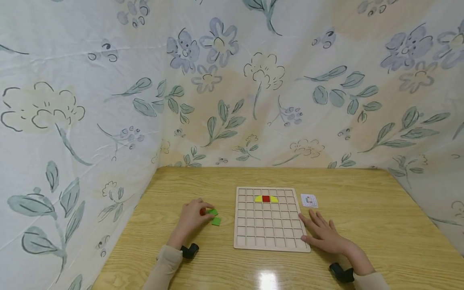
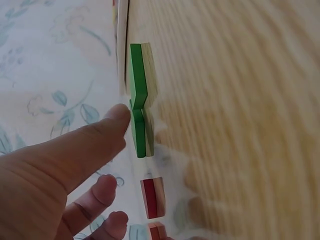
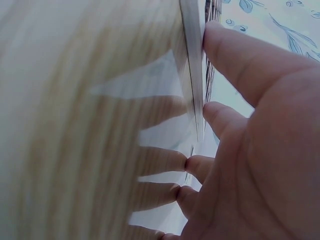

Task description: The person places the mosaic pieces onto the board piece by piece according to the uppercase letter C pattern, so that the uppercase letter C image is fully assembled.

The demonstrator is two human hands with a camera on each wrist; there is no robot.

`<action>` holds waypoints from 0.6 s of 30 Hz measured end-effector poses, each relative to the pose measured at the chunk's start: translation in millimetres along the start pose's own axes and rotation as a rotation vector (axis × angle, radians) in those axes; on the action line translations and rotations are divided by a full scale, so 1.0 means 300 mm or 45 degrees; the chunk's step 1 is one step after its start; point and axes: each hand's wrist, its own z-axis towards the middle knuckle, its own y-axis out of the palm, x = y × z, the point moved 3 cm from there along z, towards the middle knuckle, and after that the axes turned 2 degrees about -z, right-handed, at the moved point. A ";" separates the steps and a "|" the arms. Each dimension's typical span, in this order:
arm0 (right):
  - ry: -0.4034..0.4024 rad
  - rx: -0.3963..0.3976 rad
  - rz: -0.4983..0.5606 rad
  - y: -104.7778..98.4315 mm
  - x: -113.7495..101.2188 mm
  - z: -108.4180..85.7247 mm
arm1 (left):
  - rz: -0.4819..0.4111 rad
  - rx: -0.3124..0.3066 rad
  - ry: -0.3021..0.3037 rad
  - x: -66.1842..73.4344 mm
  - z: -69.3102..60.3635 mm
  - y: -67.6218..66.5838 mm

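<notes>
Over two green square tiles, the far one and the near one, my left hand reaches with fingers loosely bent. Its thumb is close beside a green tile, and I cannot tell if they touch. Both green tiles lie flat on the table. A red tile lies under the hand, with part of another reddish piece behind it. My right hand is spread, thumb and a finger resting on the right edge of the pale gridded board. A red square sits between two yellow curved pieces near its far edge.
A small printed card with a coloured grid pattern lies right of the board. The wooden table runs back to a floral cloth. Each wrist wears a black device.
</notes>
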 end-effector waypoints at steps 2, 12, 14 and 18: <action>0.007 -0.008 0.017 0.000 0.000 -0.002 | 0.005 -0.001 -0.005 -0.002 -0.002 -0.003; 0.016 -0.026 0.027 0.000 0.000 -0.001 | 0.031 -0.007 -0.028 -0.001 -0.006 -0.003; 0.016 -0.025 0.023 -0.001 0.000 -0.001 | 0.041 -0.004 -0.028 -0.001 -0.006 -0.001; 0.014 -0.024 0.008 0.000 0.000 -0.001 | 0.061 -0.012 -0.038 -0.002 -0.008 0.002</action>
